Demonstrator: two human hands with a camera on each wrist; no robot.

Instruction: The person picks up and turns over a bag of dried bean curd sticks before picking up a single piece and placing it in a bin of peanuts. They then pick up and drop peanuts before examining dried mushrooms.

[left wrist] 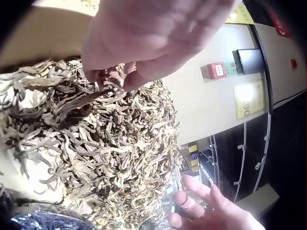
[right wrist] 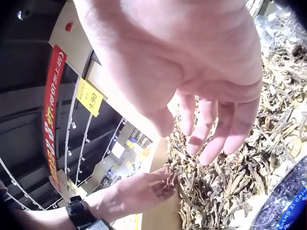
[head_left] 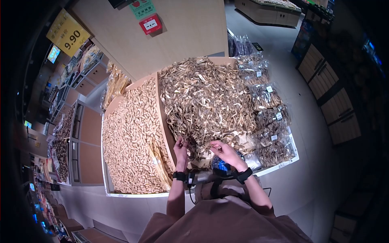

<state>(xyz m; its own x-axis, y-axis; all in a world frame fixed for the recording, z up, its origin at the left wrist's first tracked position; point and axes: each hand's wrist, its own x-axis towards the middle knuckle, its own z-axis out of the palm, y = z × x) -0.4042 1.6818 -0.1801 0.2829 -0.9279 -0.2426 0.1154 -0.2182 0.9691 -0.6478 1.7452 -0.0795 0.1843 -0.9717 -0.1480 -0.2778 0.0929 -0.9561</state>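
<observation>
Grey-brown dried strips (head_left: 206,97) fill the wide bin compartment in the head view. My left hand (head_left: 181,153) is at their near left edge, beside the divider. In the left wrist view, the thumb and fingers of this hand (left wrist: 158,38) pinch a few dark dried strips (left wrist: 88,99) above the pile. My right hand (head_left: 226,153) hovers over the near part of the pile, to the right of the left one. Seen in the right wrist view, its fingers (right wrist: 211,127) are loosely bent and spread, with nothing visible between them.
Peanuts (head_left: 131,141) fill the compartment left of the cardboard divider (head_left: 164,117), with a long packet (head_left: 160,166) lying on them. Bagged dried goods (head_left: 267,97) line the right side. A blue-labelled package (head_left: 221,165) sits by the right wrist. The white bin rim (head_left: 279,165) runs along the front.
</observation>
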